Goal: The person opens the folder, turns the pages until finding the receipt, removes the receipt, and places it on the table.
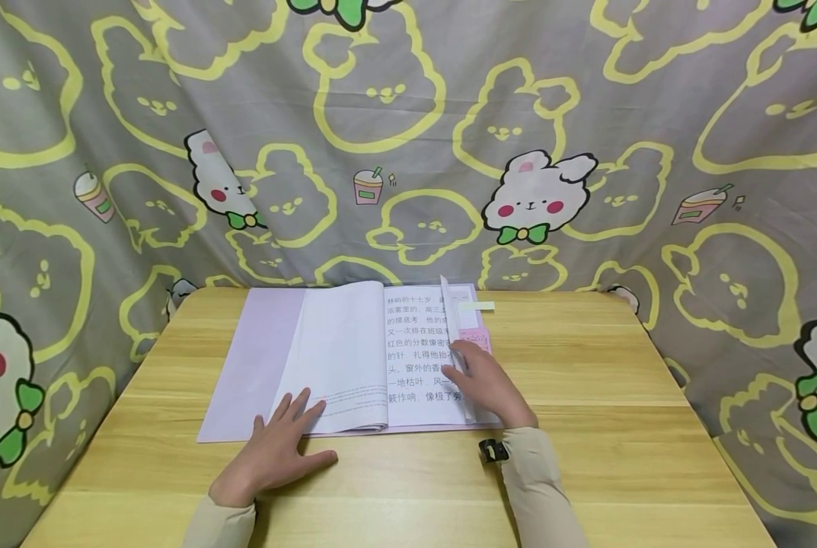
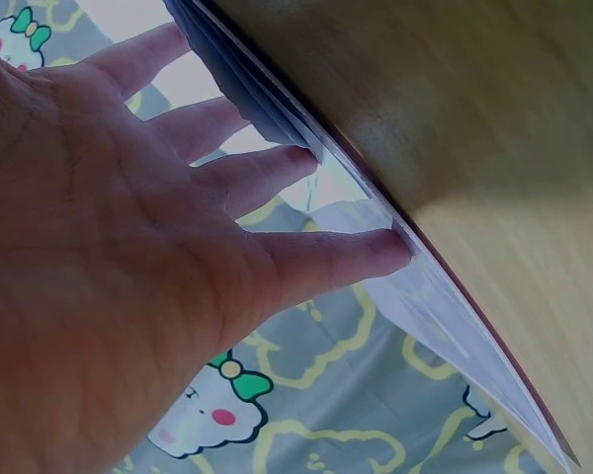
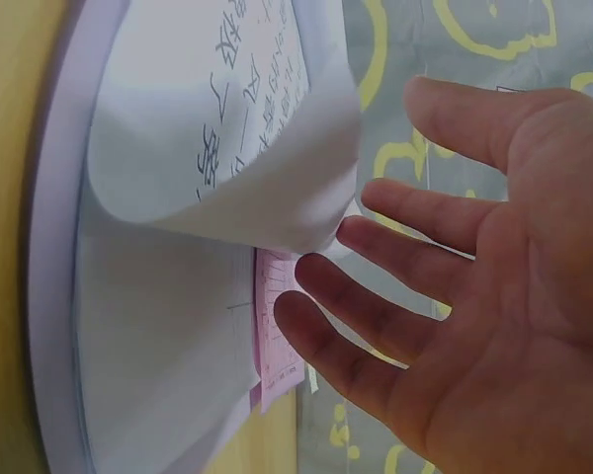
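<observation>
An open booklet (image 1: pixel 343 342) with a lilac cover (image 1: pixel 244 365) lies on the table. Its left page is mostly blank, while large printed Chinese text fills the right page (image 1: pixel 415 358). My left hand (image 1: pixel 274 453) spreads its fingers over the lower left pages, fingertips resting on the paper near the bottom edge. At the booklet's right side, my right hand (image 1: pixel 486 380) has its fingers extended beside a lifted, curling page (image 3: pixel 277 178). In the right wrist view the fingertips are right at that page's edge, with the thumb held apart.
A pink sticky note (image 1: pixel 477 341) and a pale yellow tab (image 1: pixel 478 307) stick out at the booklet's right edge. The wooden table (image 1: pixel 620 396) extends around it. Behind hangs a grey curtain (image 1: pixel 408 114) with cartoon prints. A black strap (image 1: pixel 493 450) is at the right wrist.
</observation>
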A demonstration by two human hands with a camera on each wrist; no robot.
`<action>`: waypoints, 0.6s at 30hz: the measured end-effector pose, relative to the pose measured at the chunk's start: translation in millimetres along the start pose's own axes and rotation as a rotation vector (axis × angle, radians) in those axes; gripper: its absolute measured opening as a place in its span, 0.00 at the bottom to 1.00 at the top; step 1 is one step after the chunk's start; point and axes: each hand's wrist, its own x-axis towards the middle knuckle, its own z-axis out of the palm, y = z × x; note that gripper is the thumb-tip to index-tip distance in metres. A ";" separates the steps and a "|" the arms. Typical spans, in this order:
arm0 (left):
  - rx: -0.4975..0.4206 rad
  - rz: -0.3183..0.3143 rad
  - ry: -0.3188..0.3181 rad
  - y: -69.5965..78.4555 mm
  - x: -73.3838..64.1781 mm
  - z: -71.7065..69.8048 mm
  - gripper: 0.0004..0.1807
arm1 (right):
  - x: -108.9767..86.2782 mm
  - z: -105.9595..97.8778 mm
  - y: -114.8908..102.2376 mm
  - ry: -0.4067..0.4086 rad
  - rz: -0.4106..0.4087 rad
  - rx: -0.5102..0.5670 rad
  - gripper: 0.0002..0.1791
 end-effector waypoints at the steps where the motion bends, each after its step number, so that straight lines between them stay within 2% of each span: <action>1: -0.004 -0.003 0.000 -0.1 0.1 0.1 0.50 | 0.2 0.5 -0.1 0.002 -0.005 -0.008 0.34; 10: 0.006 -0.002 -0.010 0.9 -1.2 -1.1 0.50 | 2.0 3.1 -2.3 0.016 -0.034 -0.068 0.24; 18: 0.007 0.003 -0.003 1.2 -1.8 -2.1 0.50 | 4.2 5.5 -3.1 0.029 -0.040 -0.086 0.25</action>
